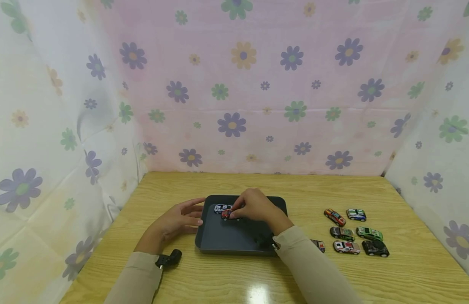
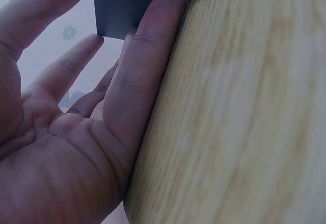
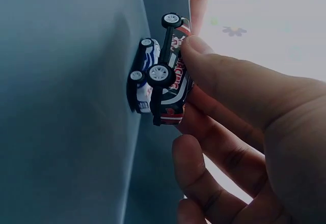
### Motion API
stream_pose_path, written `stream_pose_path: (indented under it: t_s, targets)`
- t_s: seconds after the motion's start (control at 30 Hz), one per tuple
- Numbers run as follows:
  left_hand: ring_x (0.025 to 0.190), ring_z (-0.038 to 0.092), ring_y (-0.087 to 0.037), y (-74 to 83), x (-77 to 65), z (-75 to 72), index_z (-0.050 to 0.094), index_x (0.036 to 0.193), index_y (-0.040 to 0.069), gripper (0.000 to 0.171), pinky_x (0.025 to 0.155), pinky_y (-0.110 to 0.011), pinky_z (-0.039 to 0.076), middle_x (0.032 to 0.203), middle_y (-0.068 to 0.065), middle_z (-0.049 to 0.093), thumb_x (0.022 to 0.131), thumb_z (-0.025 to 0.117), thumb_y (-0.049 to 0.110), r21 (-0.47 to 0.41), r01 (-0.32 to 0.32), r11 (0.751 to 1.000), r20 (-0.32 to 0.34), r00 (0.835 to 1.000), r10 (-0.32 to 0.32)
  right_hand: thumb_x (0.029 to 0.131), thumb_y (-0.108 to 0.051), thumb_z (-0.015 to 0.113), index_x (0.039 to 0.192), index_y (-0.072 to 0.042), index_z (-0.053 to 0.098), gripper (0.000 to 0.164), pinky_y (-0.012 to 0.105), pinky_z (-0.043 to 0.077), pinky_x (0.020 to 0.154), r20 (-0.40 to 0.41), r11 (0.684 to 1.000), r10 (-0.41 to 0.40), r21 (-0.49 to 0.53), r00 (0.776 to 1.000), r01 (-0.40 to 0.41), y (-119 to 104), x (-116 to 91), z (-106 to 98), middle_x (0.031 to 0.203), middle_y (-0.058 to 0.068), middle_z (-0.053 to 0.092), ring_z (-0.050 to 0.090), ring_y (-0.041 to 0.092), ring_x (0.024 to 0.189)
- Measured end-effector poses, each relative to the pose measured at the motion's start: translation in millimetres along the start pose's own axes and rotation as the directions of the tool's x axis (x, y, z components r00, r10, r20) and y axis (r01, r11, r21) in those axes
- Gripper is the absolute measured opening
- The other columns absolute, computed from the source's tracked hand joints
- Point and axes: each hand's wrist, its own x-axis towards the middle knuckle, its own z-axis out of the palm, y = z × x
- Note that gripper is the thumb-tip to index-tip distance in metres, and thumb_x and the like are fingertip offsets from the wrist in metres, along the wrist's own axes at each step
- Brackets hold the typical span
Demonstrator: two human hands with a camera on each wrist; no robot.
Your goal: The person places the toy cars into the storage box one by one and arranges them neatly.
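A dark grey tray (image 1: 230,238) lies on the table in the head view. My right hand (image 1: 257,206) is over its inside, pinching a red and black toy car (image 1: 226,215) between thumb and fingers. In the right wrist view this toy car (image 3: 170,94) is held by its side, wheels facing the tray floor. Close beside it, a white and blue toy car (image 1: 220,208) sits near the tray's far left wall. My left hand (image 1: 173,220) rests at the tray's left side, fingers extended; its fingertips meet the dark wall in the left wrist view.
Right of the tray, several toy cars stand on the wooden table (image 1: 204,278), among them an orange one (image 1: 335,217), a green one (image 1: 369,233) and a black one (image 1: 375,248). Another car (image 1: 318,245) is partly behind the right sleeve. Flowered cloth (image 1: 257,139) surrounds the table's back and sides.
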Motion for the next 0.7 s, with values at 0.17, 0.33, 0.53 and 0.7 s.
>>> stream_pose_path:
  t_s: [0.17,0.33,0.53,0.7]
  targets:
    - [0.140,0.051,-0.036,-0.4,0.8,0.1,0.029,0.165,0.021,0.087,0.102,-0.052,0.056,0.165,-0.024,0.032,0.092,0.076,0.007,0.005,0.011,1.000,-0.008,1.000,-0.011,0.087,-0.030,0.085,0.096,-0.023,0.085,0.012,0.028,0.056,0.071,0.017,1.000,0.015,-0.009,1.000,-0.014,-5,3,4,0.088,-0.012,0.077,0.067,0.008,0.086]
    - [0.140,0.051,-0.036,0.1,0.3,0.4,0.029,0.165,0.021,0.087,0.102,-0.052,0.056,0.165,-0.024,0.032,0.093,0.076,0.007,0.013,0.009,1.000,-0.007,1.000,-0.009,0.086,-0.029,0.086,0.097,-0.022,0.085,0.013,0.027,0.056,0.070,0.038,1.000,0.025,-0.018,0.999,-0.024,-8,8,7,0.087,-0.013,0.078,0.067,0.006,0.084]
    - [0.141,0.050,-0.037,0.8,-0.4,0.5,0.028,0.165,0.021,0.087,0.102,-0.052,0.056,0.165,-0.024,0.032,0.093,0.076,0.008,0.012,0.004,1.000,-0.002,1.000,-0.004,0.085,-0.030,0.087,0.093,-0.025,0.085,0.010,0.026,0.056,0.070,0.052,0.999,0.026,-0.040,0.998,-0.024,-9,13,12,0.088,-0.013,0.077,0.066,0.004,0.081]
    - [0.142,0.049,-0.039,0.4,-0.4,0.2,0.029,0.165,0.021,0.087,0.101,-0.053,0.056,0.165,-0.024,0.031,0.093,0.076,0.008,0.007,0.004,1.000,-0.001,1.000,-0.004,0.084,-0.032,0.088,0.092,-0.025,0.085,0.010,0.025,0.056,0.069,0.063,0.998,0.025,-0.062,0.998,-0.021,-10,16,16,0.087,-0.013,0.077,0.066,0.003,0.078]
